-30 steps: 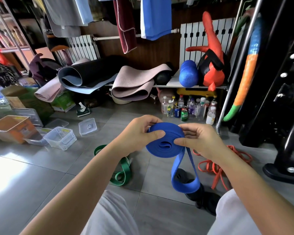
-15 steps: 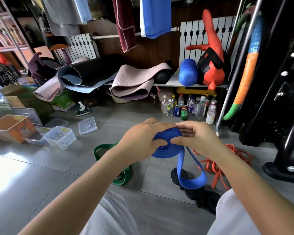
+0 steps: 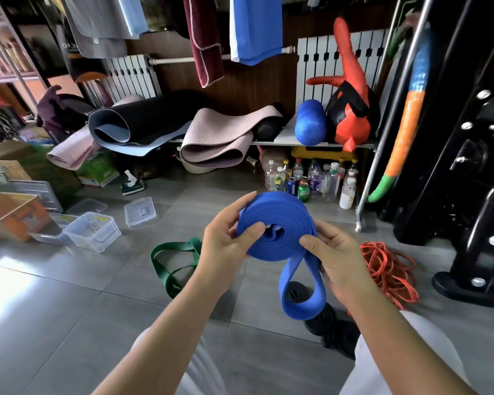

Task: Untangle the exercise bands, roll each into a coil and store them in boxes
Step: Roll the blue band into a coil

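A wide blue exercise band (image 3: pixel 280 223) is mostly wound into a flat coil in front of me, with a short loop of loose tail hanging below it. My left hand (image 3: pixel 226 240) grips the coil's left side, thumb on its face. My right hand (image 3: pixel 331 255) holds the right side, thumb pressed on the coil where the tail leaves. A green band (image 3: pixel 171 263) lies loose on the floor to the left. A tangled orange band (image 3: pixel 388 266) lies on the floor to the right. Clear plastic boxes (image 3: pixel 93 230) stand open at the left.
An orange-brown bin (image 3: pixel 9 215) sits far left beside the boxes, with a clear lid (image 3: pixel 139 211) on the tiles. Bottles and cans (image 3: pixel 311 181) crowd under a shelf of rolled mats. Black weight plates (image 3: pixel 334 329) lie near my knees. A black machine frame (image 3: pixel 468 195) stands right.
The coil has been turned, its flat face now tilted toward me. More band is wound on and the hanging tail is shorter. Both hands have shifted their grip around it.
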